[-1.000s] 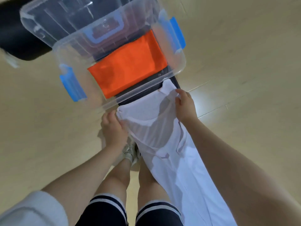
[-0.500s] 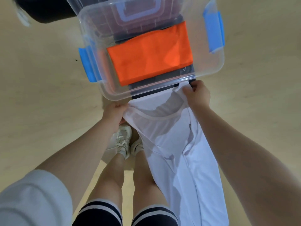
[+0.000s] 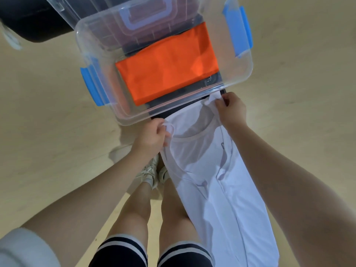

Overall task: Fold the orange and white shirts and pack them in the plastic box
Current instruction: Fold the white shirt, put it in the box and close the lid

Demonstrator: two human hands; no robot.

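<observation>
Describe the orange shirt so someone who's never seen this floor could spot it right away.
Start at the clear plastic box with blue latches, standing on the pale floor ahead of the person's feet. Inside it lies the orange shirt, folded into a flat rectangle. It is the only bright orange thing; the white shirt hangs unfolded outside the box.

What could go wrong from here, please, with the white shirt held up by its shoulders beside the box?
1. The white shirt hangs unfolded from the left hand and right hand; its lower end may drag on the floor.
2. The plastic box sits close in front, so the cloth could catch on its rim.
3. Dropped in as it is, it could rumple the folded orange shirt.
</observation>
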